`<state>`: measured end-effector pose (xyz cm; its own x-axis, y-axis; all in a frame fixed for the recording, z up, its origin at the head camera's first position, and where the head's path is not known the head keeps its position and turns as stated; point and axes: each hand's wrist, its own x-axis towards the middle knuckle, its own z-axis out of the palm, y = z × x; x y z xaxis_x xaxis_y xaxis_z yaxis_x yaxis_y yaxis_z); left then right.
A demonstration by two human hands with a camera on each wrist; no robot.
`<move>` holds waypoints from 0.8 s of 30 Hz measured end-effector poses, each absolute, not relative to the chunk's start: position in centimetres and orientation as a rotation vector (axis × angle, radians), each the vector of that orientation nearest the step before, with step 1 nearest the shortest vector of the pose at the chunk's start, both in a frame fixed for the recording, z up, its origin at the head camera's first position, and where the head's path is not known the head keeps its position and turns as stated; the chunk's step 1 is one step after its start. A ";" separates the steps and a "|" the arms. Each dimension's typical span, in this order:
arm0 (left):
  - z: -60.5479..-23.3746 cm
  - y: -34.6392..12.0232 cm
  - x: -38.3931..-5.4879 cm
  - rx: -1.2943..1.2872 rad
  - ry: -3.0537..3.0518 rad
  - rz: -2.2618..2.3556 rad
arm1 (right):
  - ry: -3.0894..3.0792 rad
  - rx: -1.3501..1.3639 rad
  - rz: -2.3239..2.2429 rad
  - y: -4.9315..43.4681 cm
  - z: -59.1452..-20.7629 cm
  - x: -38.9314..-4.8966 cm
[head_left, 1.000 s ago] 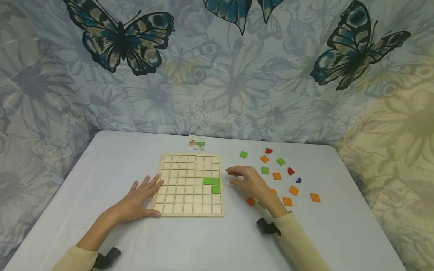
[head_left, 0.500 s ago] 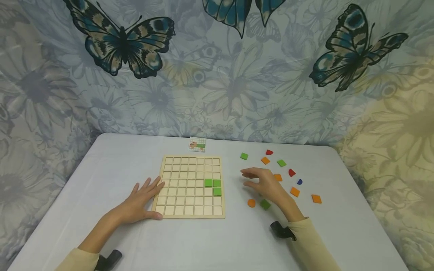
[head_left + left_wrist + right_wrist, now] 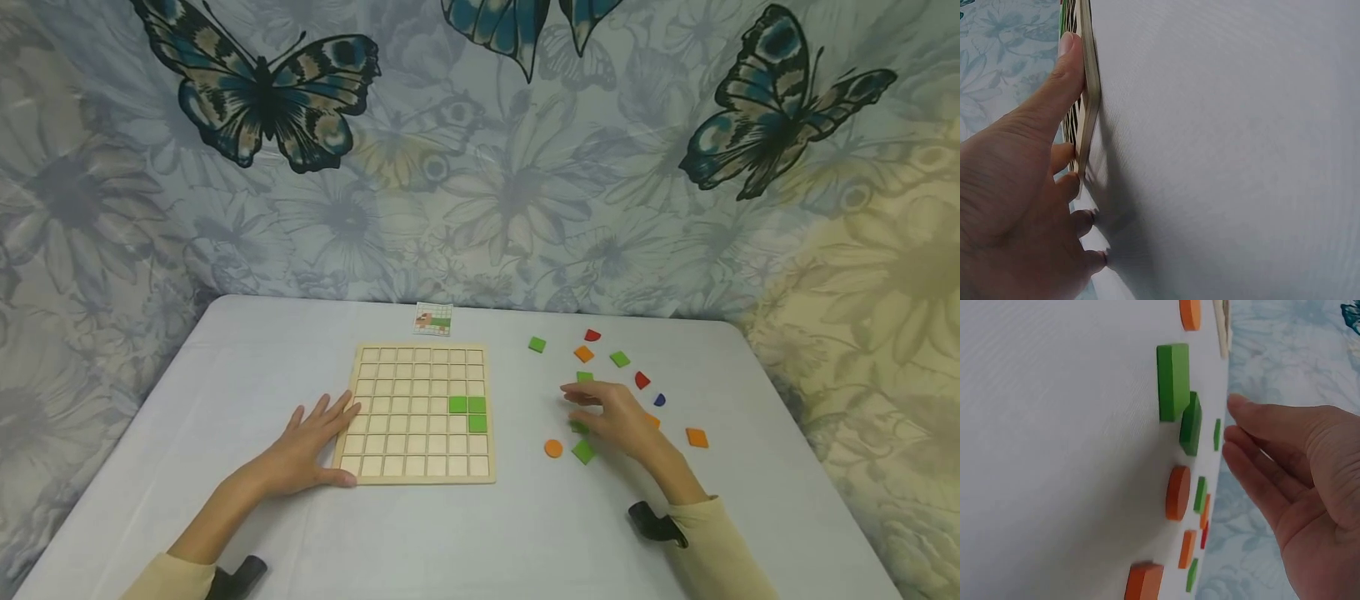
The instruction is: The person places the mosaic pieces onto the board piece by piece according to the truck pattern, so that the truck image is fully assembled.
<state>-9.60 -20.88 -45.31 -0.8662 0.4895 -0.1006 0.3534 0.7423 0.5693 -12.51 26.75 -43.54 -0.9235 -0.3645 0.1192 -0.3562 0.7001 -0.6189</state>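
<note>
My left hand (image 3: 303, 450) lies with spread fingers at the left edge of the wooden grid board (image 3: 405, 481); in the left wrist view its thumb (image 3: 1063, 78) rests on the board's rim. Three green square tiles sit in the board's right part, among them one green tile (image 3: 477, 423) at the right edge. Above the loose tiles hovers my right hand (image 3: 618, 421), fingers loosely bent, nothing held. Below its fingertips lie a green tile (image 3: 583, 452) and a partly covered green tile (image 3: 1191, 425). An orange disc (image 3: 552, 448) lies to their left. Other tiles are hidden under the hand.
A small picture card (image 3: 433, 319) lies behind the board. Scattered at the right are orange squares such as this orange tile (image 3: 697, 437), a blue half-round piece (image 3: 659, 400), a red piece (image 3: 642, 380) and several green tiles. A patterned cloth (image 3: 517, 183) hangs behind the table.
My right hand has moved right, away from the board and over the loose tiles. The left hand keeps its place on the board, and the three green tiles there stay put.
</note>
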 end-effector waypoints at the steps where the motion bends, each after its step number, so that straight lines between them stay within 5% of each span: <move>1: -45.3 -20.9 -9.6 0.664 2.701 0.811 | 2.887 -0.605 -1.045 26.9 -43.6 -12.4; 24: -45.8 -21.3 -9.6 0.681 2.703 0.814 | 2.907 -0.606 -0.908 28.6 -44.5 -11.3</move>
<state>-9.61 -21.31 -45.78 -0.8636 0.4963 -0.0891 0.3646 0.7367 0.5696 -11.30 28.60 -44.47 -0.9233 -0.3756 0.0801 -0.3545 0.7532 -0.5541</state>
